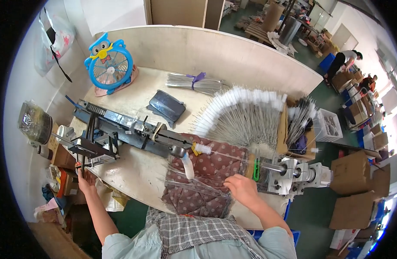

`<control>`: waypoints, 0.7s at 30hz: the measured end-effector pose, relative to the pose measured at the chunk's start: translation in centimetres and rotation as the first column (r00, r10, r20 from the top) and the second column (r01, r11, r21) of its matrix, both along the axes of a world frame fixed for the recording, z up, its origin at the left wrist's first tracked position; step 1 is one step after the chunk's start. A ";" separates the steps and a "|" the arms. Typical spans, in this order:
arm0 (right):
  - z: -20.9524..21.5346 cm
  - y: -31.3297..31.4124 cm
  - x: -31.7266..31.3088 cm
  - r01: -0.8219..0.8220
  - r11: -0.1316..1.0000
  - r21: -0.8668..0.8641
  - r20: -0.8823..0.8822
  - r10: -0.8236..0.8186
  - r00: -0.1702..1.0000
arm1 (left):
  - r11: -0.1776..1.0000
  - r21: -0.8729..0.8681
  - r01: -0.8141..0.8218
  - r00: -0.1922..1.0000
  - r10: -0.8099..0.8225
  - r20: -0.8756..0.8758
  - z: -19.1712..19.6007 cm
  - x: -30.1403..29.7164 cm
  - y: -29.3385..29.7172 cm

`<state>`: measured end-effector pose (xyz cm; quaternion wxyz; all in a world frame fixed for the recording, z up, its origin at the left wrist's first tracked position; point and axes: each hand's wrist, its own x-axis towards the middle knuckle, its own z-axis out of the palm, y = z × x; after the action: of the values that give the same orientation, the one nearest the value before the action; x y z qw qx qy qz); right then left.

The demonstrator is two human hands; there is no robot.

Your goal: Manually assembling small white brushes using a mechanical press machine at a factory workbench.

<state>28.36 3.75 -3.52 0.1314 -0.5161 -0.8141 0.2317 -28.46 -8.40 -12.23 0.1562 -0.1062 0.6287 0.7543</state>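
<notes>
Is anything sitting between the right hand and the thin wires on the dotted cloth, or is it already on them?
Nothing visible stands between them. The right hand already rests on the thin wires lying across the dotted cloth, beside the metal clamp block. The left hand is away at the black lever frame.

Walls: white, daylit.
Floor [313,207]: dark green.
Bench [138,172]: pale wood, curved backboard [215,54].
Right: cardboard boxes [351,172] stood stacked; people worked beyond.

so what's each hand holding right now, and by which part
The left hand grips the lower end of the black crank frame at the machine's left. The right hand pinches thin wires over the dotted cloth, near their right ends.
</notes>
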 end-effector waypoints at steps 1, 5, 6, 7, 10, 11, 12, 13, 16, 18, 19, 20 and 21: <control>0.3 0.0 0.0 0.035 0.999 0.001 0.019 -0.035 0.999 | 0.997 0.082 -0.010 0.999 0.006 0.046 0.0 0.0 0.7; 0.1 -0.3 -0.1 0.082 0.997 -0.007 0.001 -0.082 0.997 | 0.997 0.067 0.029 0.999 -0.030 0.013 -1.0 5.2 1.1; -0.1 -0.2 -0.1 0.084 0.996 0.000 0.013 -0.084 0.996 | 0.994 0.050 0.096 0.995 -0.096 -0.018 -1.5 6.9 1.4; -0.4 -0.3 -0.1 0.066 0.998 0.002 0.011 -0.066 0.998 | 0.994 0.054 0.092 0.996 -0.092 -0.010 -2.1 8.2 1.9; -0.4 -0.3 0.5 0.042 0.999 0.009 0.044 -0.042 0.998 | 0.894 0.397 0.208 0.893 -0.339 0.297 -0.9 15.3 4.5; -0.4 -0.2 0.5 0.037 0.999 0.016 0.066 -0.038 0.997 | 0.833 0.435 0.342 0.851 -0.471 0.233 -1.8 17.3 5.0; -0.5 -0.1 0.4 0.031 0.999 0.015 0.056 -0.032 0.998 | 0.698 0.542 0.468 0.710 -0.662 0.240 -3.0 18.5 5.3; -1.0 -0.1 0.5 0.016 0.999 0.032 0.063 -0.018 0.998 | 0.686 0.486 0.541 0.650 -0.708 0.275 -0.2 22.4 6.5; -1.4 -0.4 0.7 -0.013 0.998 0.066 0.050 0.010 0.999 | 0.445 0.424 0.788 0.417 -0.894 0.164 4.4 29.7 9.1; -1.4 -0.5 0.7 -0.037 0.996 0.081 0.035 0.034 0.999 | 0.309 0.356 0.882 0.276 -0.951 0.140 4.7 32.4 10.5; -1.4 -0.6 0.8 -0.029 0.998 0.058 0.045 0.026 0.999 | 0.368 0.282 0.886 0.315 -0.924 0.215 6.0 34.0 11.6; -1.3 -0.6 1.0 -0.026 0.999 0.037 0.056 0.024 0.998 | 0.424 0.204 0.882 0.361 -0.888 0.284 7.6 35.3 12.0; -1.4 -1.2 1.0 -0.033 0.999 0.039 0.050 0.031 0.998 | 0.430 0.199 0.881 0.369 -0.886 0.280 8.1 35.9 11.7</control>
<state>29.34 2.55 -4.91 0.1177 -0.5057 -0.8298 0.2045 7.48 3.32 -4.11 0.6425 0.1174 0.5437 0.5271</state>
